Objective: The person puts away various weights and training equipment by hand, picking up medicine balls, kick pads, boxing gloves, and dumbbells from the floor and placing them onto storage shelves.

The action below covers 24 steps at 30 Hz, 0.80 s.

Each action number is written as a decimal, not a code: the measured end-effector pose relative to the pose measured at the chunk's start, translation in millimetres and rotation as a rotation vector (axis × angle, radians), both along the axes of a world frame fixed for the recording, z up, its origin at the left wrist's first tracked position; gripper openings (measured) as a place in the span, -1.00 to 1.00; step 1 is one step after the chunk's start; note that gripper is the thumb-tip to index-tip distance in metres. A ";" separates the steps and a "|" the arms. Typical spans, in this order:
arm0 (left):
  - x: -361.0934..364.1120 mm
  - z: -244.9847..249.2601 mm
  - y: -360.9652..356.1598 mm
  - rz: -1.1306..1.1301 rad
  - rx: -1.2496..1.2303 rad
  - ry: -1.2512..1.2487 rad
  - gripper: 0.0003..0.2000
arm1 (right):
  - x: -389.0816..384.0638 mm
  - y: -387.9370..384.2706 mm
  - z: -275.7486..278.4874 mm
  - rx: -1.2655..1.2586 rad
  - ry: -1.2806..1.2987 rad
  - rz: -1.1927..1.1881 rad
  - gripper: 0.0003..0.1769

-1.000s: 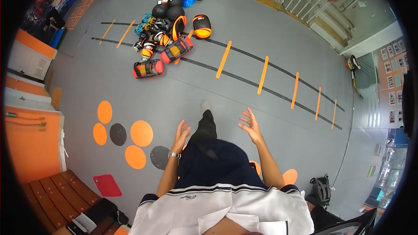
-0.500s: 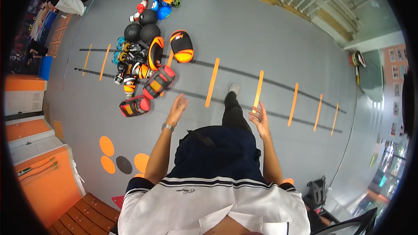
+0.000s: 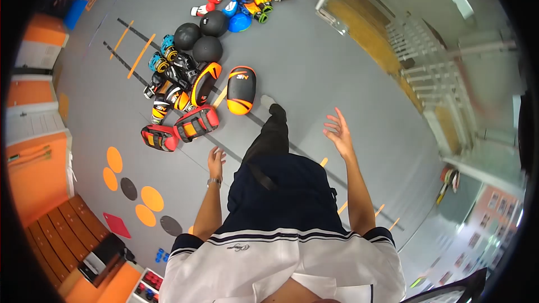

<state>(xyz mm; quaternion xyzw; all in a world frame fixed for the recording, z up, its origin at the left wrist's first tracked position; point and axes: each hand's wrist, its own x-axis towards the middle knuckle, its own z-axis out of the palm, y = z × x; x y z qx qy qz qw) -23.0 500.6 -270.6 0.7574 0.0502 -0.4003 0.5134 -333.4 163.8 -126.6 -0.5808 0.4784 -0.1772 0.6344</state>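
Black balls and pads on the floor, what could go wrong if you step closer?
The foot is right beside the black and orange pad, so it might trip on it. The black balls are round, so a bump could send them rolling. The red pads, near the left hand, might get stepped on.

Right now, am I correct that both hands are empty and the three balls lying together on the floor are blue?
Only the colour is wrong: the head view shows three black balls lying together on the floor. The left hand and right hand are indeed empty.
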 end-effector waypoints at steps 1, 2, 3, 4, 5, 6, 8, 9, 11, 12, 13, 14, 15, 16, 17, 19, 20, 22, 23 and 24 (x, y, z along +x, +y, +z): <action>8.3 -2.4 -32.8 0.003 -0.034 -0.013 -0.53 | 22.7 -27.0 -3.2 0.004 -0.017 0.025 -0.05; 17.8 -0.6 -61.9 0.008 -0.067 -0.024 -0.53 | 44.7 -51.7 -5.8 0.010 -0.029 0.052 -0.04; 29.2 4.1 -89.4 0.007 -0.087 -0.001 -0.53 | 67.1 -76.8 -5.0 0.013 -0.041 0.081 -0.03; 40.9 12.6 -117.5 0.010 -0.112 0.018 -0.54 | 88.2 -95.9 -1.5 0.041 -0.044 0.117 -0.03; 57.9 17.9 -153.7 0.024 -0.152 0.024 -0.54 | 112.6 -119.4 0.8 0.054 -0.056 0.164 -0.03; 75.8 26.1 -189.2 0.029 -0.204 -0.010 -0.54 | 138.7 -146.3 2.2 0.070 -0.071 0.209 -0.03; 105.0 48.9 -240.8 0.017 -0.269 -0.071 -0.54 | 189.7 -192.0 6.1 0.049 -0.076 0.292 -0.04; 121.1 62.6 -263.9 0.004 -0.272 -0.106 -0.57 | 213.5 -209.3 7.9 0.047 -0.079 0.330 -0.04; 150.2 75.1 -303.7 0.060 -0.346 -0.141 -0.58 | 263.9 -247.8 13.8 0.080 -0.122 0.405 -0.05; 165.1 80.9 -324.1 0.094 -0.387 -0.164 -0.59 | 291.6 -269.8 14.3 0.092 -0.144 0.449 -0.05; 179.4 89.3 -343.1 0.108 -0.391 -0.179 -0.59 | 318.4 -291.0 11.2 0.098 -0.142 0.492 -0.06; 193.5 90.7 -362.0 0.151 -0.394 -0.193 -0.59 | 346.6 -311.8 7.8 0.108 -0.141 0.547 -0.07; 205.1 89.2 -379.0 0.198 -0.396 -0.205 -0.59 | 373.6 -330.9 3.5 0.120 -0.138 0.605 -0.08; 214.0 85.5 -392.4 0.247 -0.397 -0.216 -0.59 | 399.6 -347.8 -2.3 0.133 -0.133 0.666 -0.08; 223.7 79.7 -407.1 0.271 -0.377 -0.232 -0.60 | 428.1 -366.4 -12.5 0.150 -0.126 0.716 -0.09; 237.1 68.2 -437.5 0.425 -0.354 -0.240 -0.60 | 476.2 -402.5 -36.7 0.200 -0.088 0.821 -0.10; 240.0 66.2 -449.4 0.491 -0.332 -0.233 -0.60 | 496.7 -420.9 -47.8 0.199 -0.041 0.888 -0.11; 247.7 76.5 -478.4 0.617 -0.290 -0.163 -0.61 | 539.6 -453.1 -65.5 0.188 0.033 0.990 -0.13; 252.4 73.1 -491.3 0.644 -0.285 -0.154 -0.61 | 557.9 -465.2 -69.9 0.214 0.068 1.001 -0.14; 253.5 67.7 -502.5 0.670 -0.279 -0.136 -0.61 | 574.2 -476.9 -76.0 0.219 0.086 1.040 -0.14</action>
